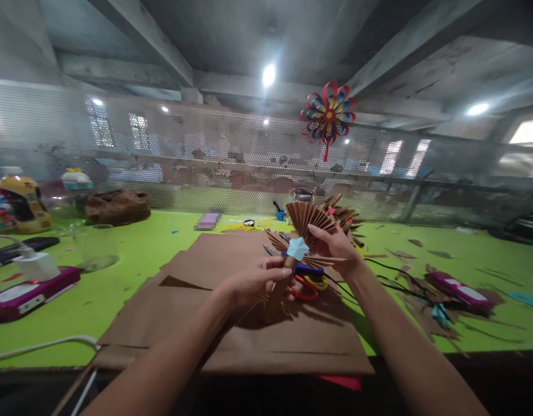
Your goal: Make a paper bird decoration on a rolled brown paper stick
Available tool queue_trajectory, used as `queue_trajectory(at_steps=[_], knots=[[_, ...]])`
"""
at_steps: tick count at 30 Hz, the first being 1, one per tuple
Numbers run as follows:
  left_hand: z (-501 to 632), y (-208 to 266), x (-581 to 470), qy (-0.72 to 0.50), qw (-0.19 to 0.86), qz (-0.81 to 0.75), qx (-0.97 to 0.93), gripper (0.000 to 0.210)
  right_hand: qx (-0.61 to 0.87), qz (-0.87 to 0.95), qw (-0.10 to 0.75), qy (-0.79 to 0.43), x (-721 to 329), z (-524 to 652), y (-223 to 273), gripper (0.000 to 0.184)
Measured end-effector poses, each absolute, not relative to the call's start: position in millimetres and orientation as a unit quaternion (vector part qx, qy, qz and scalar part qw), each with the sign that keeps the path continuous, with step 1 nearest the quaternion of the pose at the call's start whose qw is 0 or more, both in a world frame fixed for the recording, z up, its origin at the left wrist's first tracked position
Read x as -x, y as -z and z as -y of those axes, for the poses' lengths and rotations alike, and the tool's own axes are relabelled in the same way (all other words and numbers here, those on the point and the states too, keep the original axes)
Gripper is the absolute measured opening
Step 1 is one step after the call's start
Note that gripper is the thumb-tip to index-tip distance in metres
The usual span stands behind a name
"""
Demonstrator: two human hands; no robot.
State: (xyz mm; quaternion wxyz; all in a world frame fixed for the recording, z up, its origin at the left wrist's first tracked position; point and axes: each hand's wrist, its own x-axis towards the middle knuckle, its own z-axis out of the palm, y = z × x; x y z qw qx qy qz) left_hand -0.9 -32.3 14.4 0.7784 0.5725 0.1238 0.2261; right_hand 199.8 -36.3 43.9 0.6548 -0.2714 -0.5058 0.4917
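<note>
Above a stack of brown paper sheets (205,260), both my hands hold a brown pleated-paper craft. My left hand (268,277) closes around its lower brown paper part, just below a light blue paper flower (298,248). A pleated paper fan (307,218) spreads above the flower, and my right hand (338,247) pinches its right side. Further folded pleats stick out left and right of the blue flower. Scissors with red handles (307,293) lie beneath the hands, beside blue and yellow handles (321,282). The craft partly hides their blades.
Power strips (461,290) lie right and left on the green table (153,254), with black cables and paper scraps at right. Behind my right hand stand more pleated paper pieces (350,219). A clear cup (95,247) and a brown bag (116,207) stand at left.
</note>
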Motion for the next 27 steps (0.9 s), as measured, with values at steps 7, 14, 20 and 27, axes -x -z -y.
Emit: queue_trajectory(at_steps=[7,14,20,27], knots=[[37.2,-17.3,-1.5,-0.246,0.765,-0.131,-0.58,0.027,0.296,0.513,0.658,-0.465,-192.1,39.0,-48.9,0.032],[34.0,-13.0,-3.3,-0.289,0.746,-0.169,-0.575,0.03,0.332,0.521,0.667,-0.417,-186.5,35.3,-51.6,0.034],[34.3,-11.8,-6.1,-0.32,0.72,-0.205,-0.581,0.029,0.384,0.529,0.645,-0.395,-187.4,25.5,-50.4,0.032],[35.9,-11.3,-9.9,-0.356,0.675,-0.236,-0.601,0.03,0.426,0.52,0.638,-0.375,-181.3,23.3,-54.2,0.032]])
